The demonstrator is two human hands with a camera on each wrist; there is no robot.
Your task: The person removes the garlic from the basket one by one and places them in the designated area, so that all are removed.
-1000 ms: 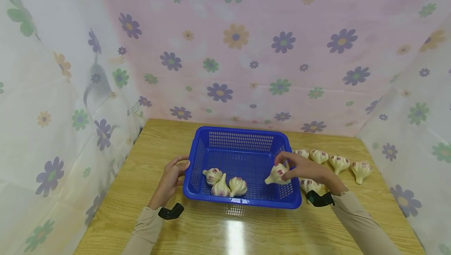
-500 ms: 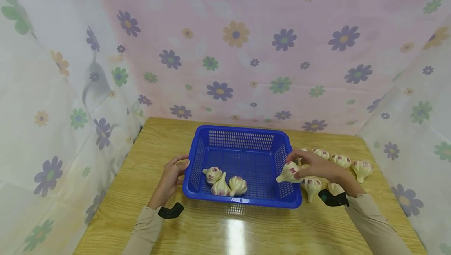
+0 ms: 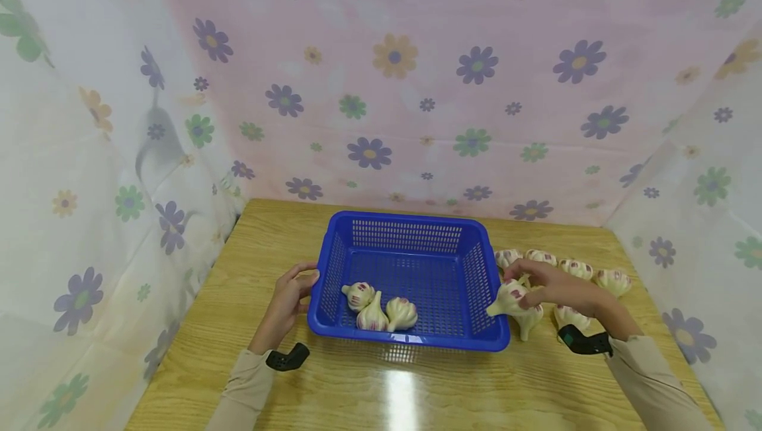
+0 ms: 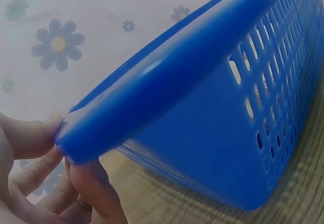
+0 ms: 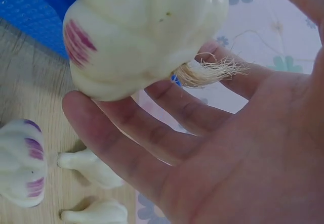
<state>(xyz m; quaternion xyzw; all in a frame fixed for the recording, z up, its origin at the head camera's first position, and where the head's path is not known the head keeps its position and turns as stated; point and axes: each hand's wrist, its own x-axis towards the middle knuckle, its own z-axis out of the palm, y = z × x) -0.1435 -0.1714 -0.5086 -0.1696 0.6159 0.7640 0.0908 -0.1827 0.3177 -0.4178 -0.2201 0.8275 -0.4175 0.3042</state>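
Note:
The left hand [image 3: 290, 299] pinches the left rim of a blue basket [image 3: 411, 340], thumb above and fingers under the rim in the left wrist view [image 4: 66, 183]. Between thumb and fingers the right hand [image 3: 556, 285] holds a garlic bulb [image 3: 508, 297] over the basket's right rim, its stem pointing left. In the right wrist view the held bulb [image 5: 136, 32] shows its roots toward the palm. Three bulbs lie in the basket's front left part, one of them a garlic bulb [image 3: 401, 314] with its stem down.
Several garlic bulbs stand right of the basket: a back row with one bulb [image 3: 613, 281] at its right end, and nearer ones, such as a bulb [image 3: 571, 317] by the right wrist. Flowered cloth [image 3: 417, 74] hangs behind the wooden table [image 3: 333, 391] and at both sides.
The right hand has moved right with its bulb, from above the basket's inside to its right rim. The left hand stays on the left rim, and the basket has hardly moved.

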